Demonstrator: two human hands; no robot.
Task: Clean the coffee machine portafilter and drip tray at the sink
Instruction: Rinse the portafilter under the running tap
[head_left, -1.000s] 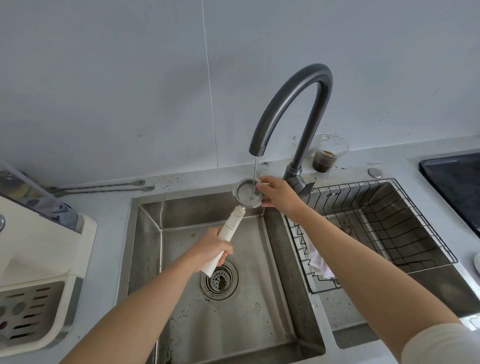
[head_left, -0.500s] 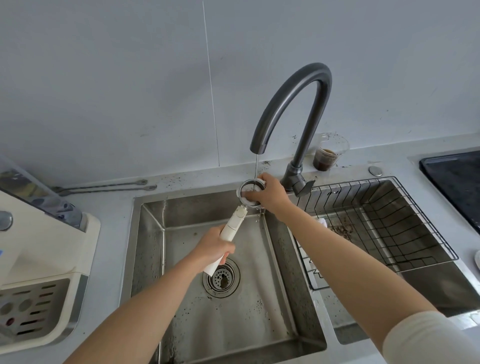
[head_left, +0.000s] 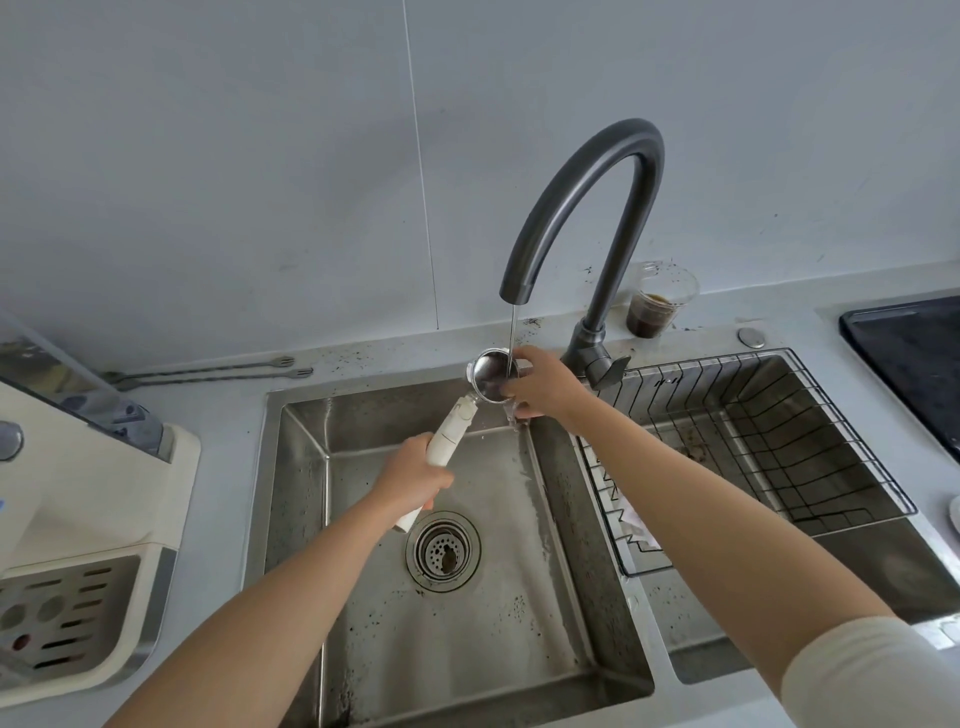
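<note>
1. Left hand (head_left: 415, 480) is wrapped tight around the white handle of the portafilter (head_left: 470, 408), holding it up over the back edge of the sink (head_left: 291, 467). The metal basket end sits right under the faucet (head_left: 582, 208), and a thin stream of water (head_left: 512, 338) drops into the bowl.
2. Right hand (head_left: 543, 387) is curled over the far rim of the basket, fingers gripping the head. Looks like it's rubbing or steadying it during the rinse, hard to say which.
3. What I'd worry about: wet metal plus a wet grip, so the head could twist out of the fingers and clang into the sink.
4. The basket is tilted toward the camera, so runoff with grounds may spill over the rim onto the table (head_left: 223, 415) behind the sink, which is already speckled with coffee bits.
5. Grounds washing down could clog the drain strainer (head_left: 443, 552); there's a lot of grit on the basin floor already.
6. The drip tray (head_left: 67, 618) seems to be sitting on the coffee machine (head_left: 78, 499) at the left, so I'd guess that half isn't started.
</note>
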